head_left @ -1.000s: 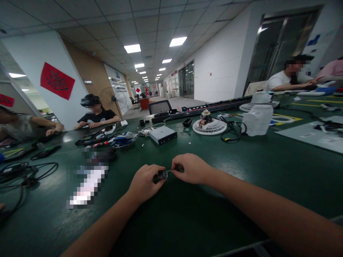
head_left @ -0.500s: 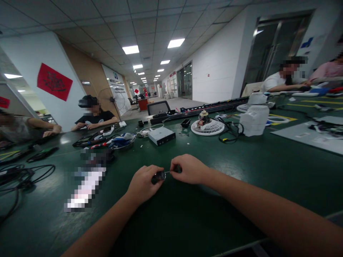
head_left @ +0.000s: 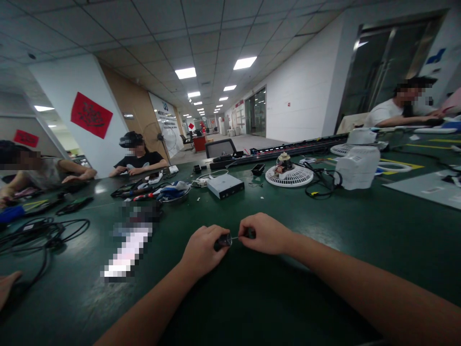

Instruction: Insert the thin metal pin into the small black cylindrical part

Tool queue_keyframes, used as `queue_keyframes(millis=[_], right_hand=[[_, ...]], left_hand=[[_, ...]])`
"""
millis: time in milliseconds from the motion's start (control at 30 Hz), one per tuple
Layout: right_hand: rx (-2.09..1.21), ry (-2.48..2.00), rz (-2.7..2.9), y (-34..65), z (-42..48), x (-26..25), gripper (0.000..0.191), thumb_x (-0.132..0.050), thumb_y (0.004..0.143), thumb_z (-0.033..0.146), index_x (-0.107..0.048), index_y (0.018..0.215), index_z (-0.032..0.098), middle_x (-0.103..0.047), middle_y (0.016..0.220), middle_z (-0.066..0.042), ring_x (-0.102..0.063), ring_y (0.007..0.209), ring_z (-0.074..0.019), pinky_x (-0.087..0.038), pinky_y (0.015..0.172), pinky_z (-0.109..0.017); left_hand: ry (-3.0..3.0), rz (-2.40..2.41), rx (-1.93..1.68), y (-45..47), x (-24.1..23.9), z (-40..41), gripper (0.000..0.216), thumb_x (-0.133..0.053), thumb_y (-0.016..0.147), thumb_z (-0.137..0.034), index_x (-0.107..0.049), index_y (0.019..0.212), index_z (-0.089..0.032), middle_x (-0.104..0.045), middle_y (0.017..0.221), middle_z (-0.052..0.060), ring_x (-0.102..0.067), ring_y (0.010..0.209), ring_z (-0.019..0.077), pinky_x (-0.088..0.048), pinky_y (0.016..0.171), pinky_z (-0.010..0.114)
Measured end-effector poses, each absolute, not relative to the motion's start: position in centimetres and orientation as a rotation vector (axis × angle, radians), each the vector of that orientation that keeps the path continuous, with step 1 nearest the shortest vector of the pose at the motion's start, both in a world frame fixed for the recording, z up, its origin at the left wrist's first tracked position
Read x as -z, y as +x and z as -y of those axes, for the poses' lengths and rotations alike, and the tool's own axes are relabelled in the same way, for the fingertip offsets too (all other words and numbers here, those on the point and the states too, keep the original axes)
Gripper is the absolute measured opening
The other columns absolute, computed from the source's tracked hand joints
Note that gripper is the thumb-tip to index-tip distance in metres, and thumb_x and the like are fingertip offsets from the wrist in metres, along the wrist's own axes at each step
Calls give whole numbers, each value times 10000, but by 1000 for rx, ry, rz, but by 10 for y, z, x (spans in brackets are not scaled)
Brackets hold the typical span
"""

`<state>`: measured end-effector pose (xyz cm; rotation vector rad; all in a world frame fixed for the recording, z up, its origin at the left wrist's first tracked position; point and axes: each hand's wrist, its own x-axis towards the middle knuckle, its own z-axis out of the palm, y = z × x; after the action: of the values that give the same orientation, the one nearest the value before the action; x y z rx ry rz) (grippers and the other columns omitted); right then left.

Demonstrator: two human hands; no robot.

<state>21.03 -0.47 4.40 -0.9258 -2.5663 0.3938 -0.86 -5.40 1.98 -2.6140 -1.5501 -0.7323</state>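
My left hand (head_left: 203,251) is closed around a small dark cylinder (head_left: 225,240) with a shiny end, possibly a little motor; its exact kind is unclear. From that end a thin, light, rod-like piece (head_left: 235,238) reaches toward my right hand (head_left: 265,234). The thumb and forefinger of that hand pinch the piece's other end, where the fingertips hide it. Both hands are close together, low over the green table (head_left: 306,288).
Beyond my hands lie a silver disc drive (head_left: 225,186), a white fan grille with exposed motor (head_left: 289,176) and a white plastic housing (head_left: 357,168). Black cables (head_left: 38,235) and a blurred-out bright object (head_left: 127,254) are leftward. Another person's hand (head_left: 7,287) shows at the left edge.
My view has turned slightly left, so the scene sits farther right. Another person's hand has appeared at the left edge. My hands keep the same grips on the cylinder and thin piece.
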Motion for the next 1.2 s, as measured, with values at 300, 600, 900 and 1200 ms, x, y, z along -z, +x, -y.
queue_keyframes(millis=[300, 600, 900, 1200], right_hand=[[-186, -911, 2676, 212, 5, -46, 113, -596, 792, 268, -690, 807, 207, -684, 806, -20, -606, 749, -166, -396, 653, -264], [-62, -991, 2590, 210, 5, -45, 129, -586, 805, 284, -693, 810, 213, -688, 820, -22, -606, 746, -175, -386, 648, -274], [-187, -973, 2549, 209, 5, -44, 116, -601, 791, 288, -694, 794, 219, -694, 795, -2, -608, 725, -159, -391, 631, -267], [-331, -981, 2617, 209, 8, -46, 130, -608, 788, 299, -706, 793, 214, -703, 779, -12, -620, 704, -157, -407, 613, -253]], left_hand=[[-2581, 1566, 724, -7, -19, 54, 288, -676, 781, -194, -635, 1062, -241, -694, 994, 3, -604, 852, 197, -444, 744, 322], [-2588, 1602, 724, -6, -21, 54, 279, -673, 787, -195, -636, 1060, -236, -693, 994, 5, -613, 867, 198, -455, 752, 323], [-2628, 1568, 717, -9, -19, 53, 275, -660, 792, -194, -629, 1064, -227, -689, 1001, 19, -614, 877, 192, -464, 769, 321], [-2643, 1544, 714, -9, -22, 54, 291, -655, 795, -179, -630, 1078, -241, -686, 1007, 8, -618, 884, 189, -473, 785, 318]])
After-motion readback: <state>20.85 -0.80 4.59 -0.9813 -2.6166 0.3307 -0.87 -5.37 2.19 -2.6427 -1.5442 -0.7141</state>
